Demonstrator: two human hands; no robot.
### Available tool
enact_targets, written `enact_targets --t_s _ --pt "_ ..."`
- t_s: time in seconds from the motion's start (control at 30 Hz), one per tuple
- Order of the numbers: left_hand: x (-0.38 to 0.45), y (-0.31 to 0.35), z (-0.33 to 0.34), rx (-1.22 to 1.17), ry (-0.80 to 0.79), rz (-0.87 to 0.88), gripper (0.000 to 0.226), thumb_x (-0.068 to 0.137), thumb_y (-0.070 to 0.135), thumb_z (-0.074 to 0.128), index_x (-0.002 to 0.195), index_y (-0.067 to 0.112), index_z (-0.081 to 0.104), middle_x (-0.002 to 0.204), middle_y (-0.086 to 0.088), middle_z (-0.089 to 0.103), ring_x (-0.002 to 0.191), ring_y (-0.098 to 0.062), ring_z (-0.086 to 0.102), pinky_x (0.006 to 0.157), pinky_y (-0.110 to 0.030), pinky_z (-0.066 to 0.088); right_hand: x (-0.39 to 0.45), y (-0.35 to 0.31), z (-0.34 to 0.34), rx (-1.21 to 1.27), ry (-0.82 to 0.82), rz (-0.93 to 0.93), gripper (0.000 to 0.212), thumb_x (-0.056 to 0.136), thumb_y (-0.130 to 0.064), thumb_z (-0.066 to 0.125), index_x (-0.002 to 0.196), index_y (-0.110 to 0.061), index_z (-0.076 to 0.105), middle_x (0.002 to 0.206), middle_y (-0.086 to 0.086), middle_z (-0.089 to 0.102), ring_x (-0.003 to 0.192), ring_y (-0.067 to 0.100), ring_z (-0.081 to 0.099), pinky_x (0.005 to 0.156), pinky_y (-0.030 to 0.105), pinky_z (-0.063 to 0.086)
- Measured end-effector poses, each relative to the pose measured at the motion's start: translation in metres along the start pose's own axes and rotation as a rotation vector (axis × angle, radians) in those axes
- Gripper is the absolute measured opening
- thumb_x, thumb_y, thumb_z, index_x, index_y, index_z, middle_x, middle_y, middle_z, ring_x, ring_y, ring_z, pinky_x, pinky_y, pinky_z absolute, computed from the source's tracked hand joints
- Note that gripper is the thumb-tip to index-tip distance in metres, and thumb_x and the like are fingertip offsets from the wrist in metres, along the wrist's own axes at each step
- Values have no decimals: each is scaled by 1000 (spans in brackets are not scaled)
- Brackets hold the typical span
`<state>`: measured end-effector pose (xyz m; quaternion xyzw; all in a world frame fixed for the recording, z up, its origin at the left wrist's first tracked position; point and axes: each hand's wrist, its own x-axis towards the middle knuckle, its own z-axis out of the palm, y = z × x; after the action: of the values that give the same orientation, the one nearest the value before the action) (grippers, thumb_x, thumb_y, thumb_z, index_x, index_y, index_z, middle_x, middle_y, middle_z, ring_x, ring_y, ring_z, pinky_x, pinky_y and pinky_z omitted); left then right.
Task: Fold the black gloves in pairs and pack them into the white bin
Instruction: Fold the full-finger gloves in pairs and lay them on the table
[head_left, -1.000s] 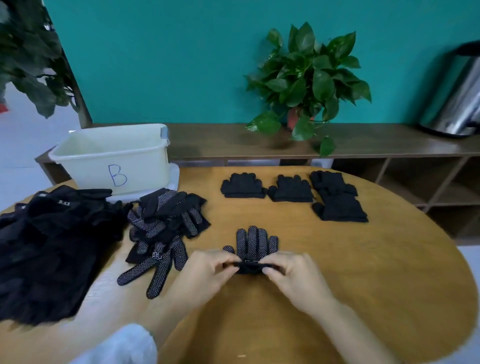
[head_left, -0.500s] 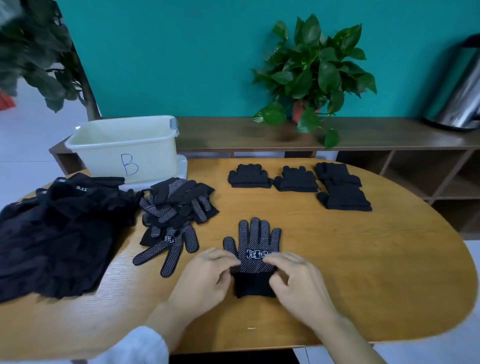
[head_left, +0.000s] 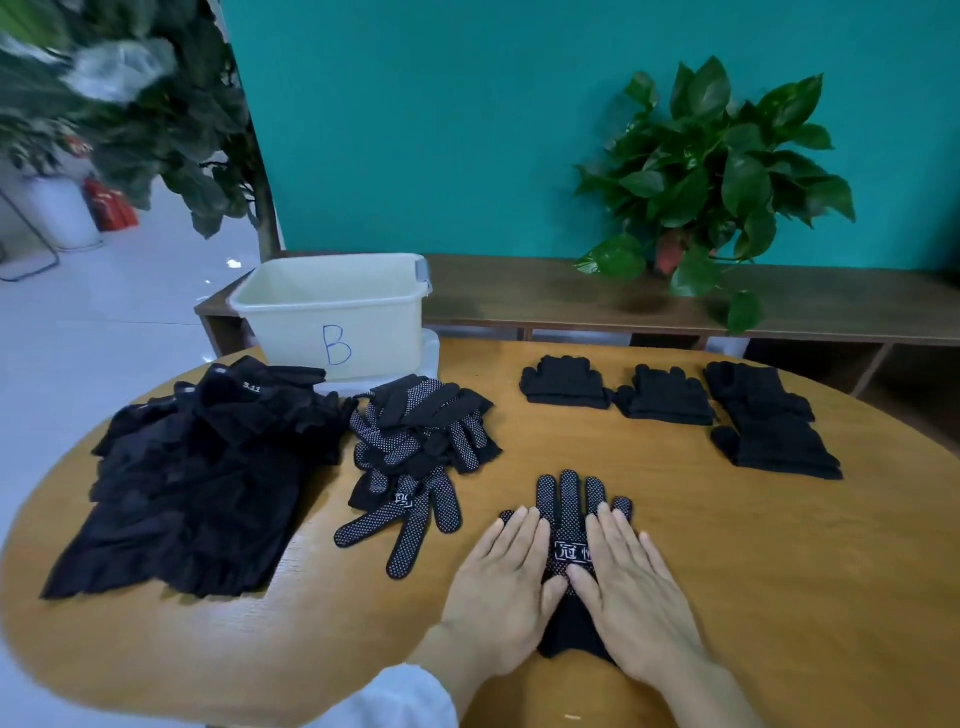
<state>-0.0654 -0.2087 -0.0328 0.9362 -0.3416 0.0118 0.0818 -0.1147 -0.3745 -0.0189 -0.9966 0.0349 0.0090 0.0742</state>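
**Hands pressing a dotted glove flat ahead of the fold**

Palms are lying side by side on a dotted black glove (head_left: 569, 525) at the near edge of the wooden table (head_left: 779, 571). The left hand (head_left: 501, 587) and the right hand (head_left: 631, 592) are both spread with fingers straight, gripping nothing, pressing down on the cloth; the thumbs are nearly meeting over the palm print. This is probably smoothing, so the layers are lying true before folding. Whether one glove or a stacked pair is lying under the hands cannot be told.

Loose dotted gloves (head_left: 415, 447) are waiting in a heap just left of the work spot, within easy reach of the left hand, and a larger mound of dark fabric (head_left: 197, 483) is sitting further left. Folded pairs (head_left: 667, 397) are lining up along the far right side, apart from the unsorted heap, likely staged for packing together. The white bin (head_left: 332, 312), marked B, is standing behind the heap at the far left edge; no gloves are showing inside it.
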Motion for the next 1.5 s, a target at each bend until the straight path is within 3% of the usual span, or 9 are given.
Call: enact_targets --t_s 0.17,0.3,0.47,0.63,0.77,0.9,1.2,1.33,1.5 --pt "-11 -11 -6 -32 115 81 55 104 46 23 135 17 58 142 3 54 136 -9 44 115 -28 28 1 0 -3 2 -2 1 108 53 -71 -47 145 -21 -22 154 -10 -26 141 5 -27 106 17 -29" --pt "-25 -38 -22 -227 256 86 59 103 47 23 147 13 41 155 3 35 146 -9 24 120 -21 4 2 4 -9 162 81 20 106 72 -76 -21 153 -20 15 154 -15 4 142 -3 -2 112 15 -10" --pt "-28 -91 -51 -329 455 -95 51 99 44 37 132 12 61 134 0 60 127 -16 52 109 -22 31 21 -19 -36 223 229 6 48 99 -44 39 138 -19 54 139 0 56 133 18 47 111 23 27" --pt "1 -150 -87 -414 512 -327 35 99 23 54 131 12 62 129 -2 62 123 -17 54 104 -23 38 78 -62 -64 326 279 -33 31 99 -28 54 127 -20 64 110 0 72 93 15 66 84 32 53" --pt "34 -190 -100 -442 542 -435 21 99 22 50 101 15 70 93 0 68 90 -16 60 81 -32 48 135 -96 -81 372 300 -58 28 100 -30 51 122 -23 67 96 -3 73 84 16 66 79 33 53" --pt "66 -218 -105 -415 543 -545 33 98 19 47 67 9 44 60 -4 52 60 -20 47 56 -33 34 189 -125 -91 375 307 -76 24 99 -26 51 105 -13 70 103 4 72 96 26 63 84 39 51" --pt "104 -243 -82 -335 247 -650 42 96 52 47 92 18 72 99 -1 62 94 -24 59 87 -39 47 273 -158 -61 250 6 -50 37 96 -50 48 104 -21 69 103 -2 49 109 19 43 82 34 39" --pt "100 -244 -78 -386 282 -660 37 92 54 54 106 21 65 109 5 61 105 -17 55 94 -36 43 276 -157 -54 235 -4 -124 34 96 -45 51 114 -20 66 107 -3 48 114 19 41 89 32 35" --pt "94 -233 -85 -526 399 -626 23 86 39 70 91 26 51 92 14 59 96 -15 57 93 -38 44 270 -162 -56 379 89 -154 18 89 -29 64 107 -25 66 110 -8 56 109 14 46 89 30 39"
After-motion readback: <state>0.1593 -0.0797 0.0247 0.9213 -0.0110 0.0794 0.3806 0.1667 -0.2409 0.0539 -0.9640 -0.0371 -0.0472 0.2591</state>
